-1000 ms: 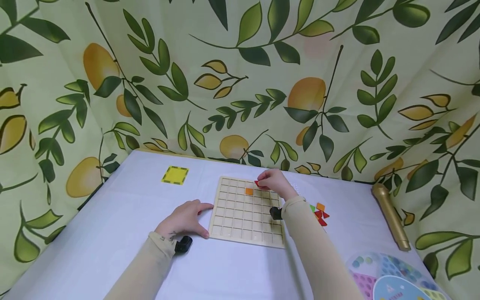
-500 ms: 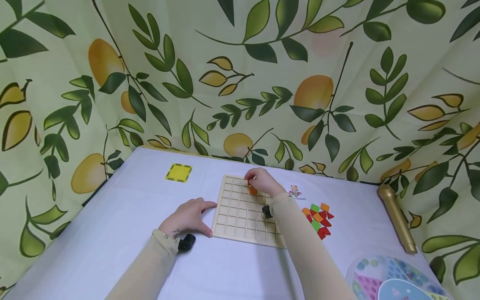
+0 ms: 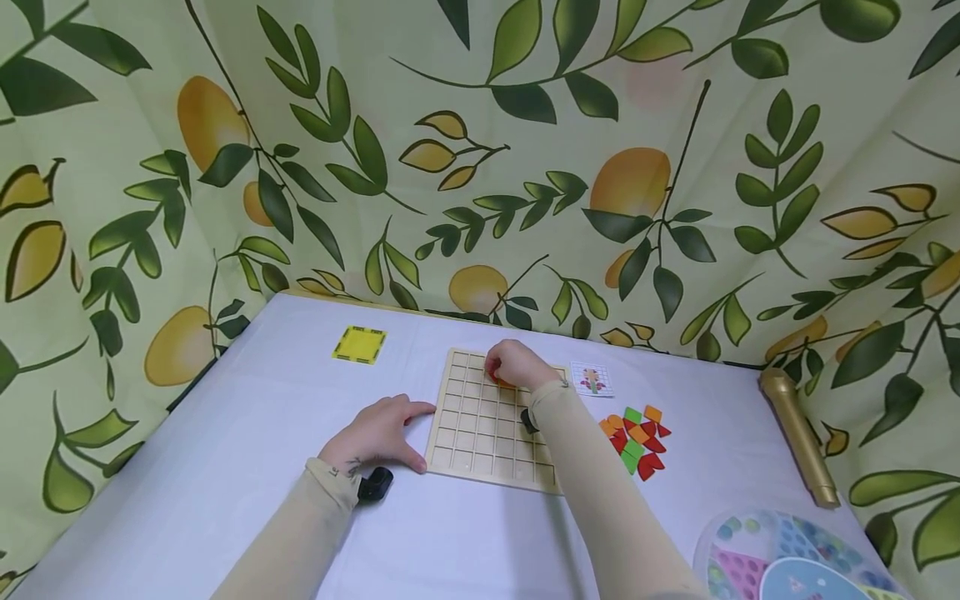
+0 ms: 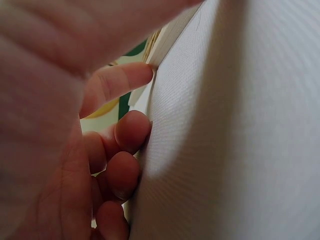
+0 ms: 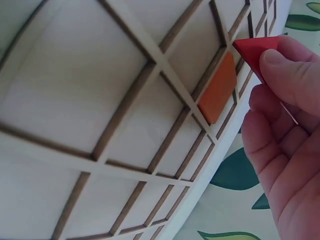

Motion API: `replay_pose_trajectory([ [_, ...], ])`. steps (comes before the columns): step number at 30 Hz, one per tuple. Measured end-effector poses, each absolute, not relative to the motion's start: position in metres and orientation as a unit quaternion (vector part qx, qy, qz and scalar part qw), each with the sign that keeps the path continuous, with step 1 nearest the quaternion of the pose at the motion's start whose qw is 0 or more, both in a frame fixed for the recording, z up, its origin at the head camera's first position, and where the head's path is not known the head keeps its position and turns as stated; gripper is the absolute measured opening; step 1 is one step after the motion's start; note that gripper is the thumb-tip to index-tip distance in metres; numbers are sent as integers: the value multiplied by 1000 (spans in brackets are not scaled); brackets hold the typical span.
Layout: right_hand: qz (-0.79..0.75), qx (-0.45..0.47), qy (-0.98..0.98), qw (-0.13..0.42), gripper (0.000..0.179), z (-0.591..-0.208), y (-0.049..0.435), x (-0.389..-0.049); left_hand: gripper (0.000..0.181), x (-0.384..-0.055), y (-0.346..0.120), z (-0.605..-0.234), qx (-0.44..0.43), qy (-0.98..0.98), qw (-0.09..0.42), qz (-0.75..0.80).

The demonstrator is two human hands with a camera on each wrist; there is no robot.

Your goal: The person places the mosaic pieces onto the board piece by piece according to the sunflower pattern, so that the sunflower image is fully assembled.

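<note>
A wooden grid board [image 3: 480,433] lies on the white table. My left hand [image 3: 378,433] rests on the table with its fingers against the board's left edge [image 4: 165,42]. My right hand [image 3: 513,365] hovers over the board's far rows and pinches a red triangular tile [image 5: 255,50] between thumb and fingers. An orange square tile [image 5: 218,88] sits in a cell of the board [image 5: 100,125], right beside the red tile; in the head view only its edge [image 3: 504,383] shows under my hand.
Loose red, orange and green tiles [image 3: 637,437] lie in a pile right of the board. A small pattern card [image 3: 592,379] lies behind them. A yellow square [image 3: 359,344] sits far left, a gold cylinder [image 3: 798,437] far right, a colourful round tray [image 3: 787,558] at the front right.
My right hand has carried the red tile leftward over the board's far rows and lowered beside the orange tile. The left hand has stayed at the board's edge.
</note>
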State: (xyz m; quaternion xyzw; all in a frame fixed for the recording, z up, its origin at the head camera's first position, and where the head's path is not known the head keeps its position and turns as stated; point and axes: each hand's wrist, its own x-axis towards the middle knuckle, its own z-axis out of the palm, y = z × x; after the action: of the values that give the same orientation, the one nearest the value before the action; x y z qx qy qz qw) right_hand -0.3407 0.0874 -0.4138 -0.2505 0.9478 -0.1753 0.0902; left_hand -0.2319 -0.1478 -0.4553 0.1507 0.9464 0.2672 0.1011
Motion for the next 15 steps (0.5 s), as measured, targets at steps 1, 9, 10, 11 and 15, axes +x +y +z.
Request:
replay_pose_trajectory([
  [1,-175,-252,948,90,22,-414,87,-341,90,-232,-148,-455,151,946,101,268],
  [9,-167,-254,948,96,22,-414,84,-341,90,-232,-148,-454,152,948,102,261],
  [10,-165,-255,948,98,23,-415,83,-341,90,-232,-148,-454,152,948,103,262],
  [11,-162,-255,948,100,23,-415,83,-341,90,-232,-148,-454,152,947,103,263],
  [15,-147,-264,948,100,21,-417,81,-342,90,-232,-148,-453,154,946,102,265],
])
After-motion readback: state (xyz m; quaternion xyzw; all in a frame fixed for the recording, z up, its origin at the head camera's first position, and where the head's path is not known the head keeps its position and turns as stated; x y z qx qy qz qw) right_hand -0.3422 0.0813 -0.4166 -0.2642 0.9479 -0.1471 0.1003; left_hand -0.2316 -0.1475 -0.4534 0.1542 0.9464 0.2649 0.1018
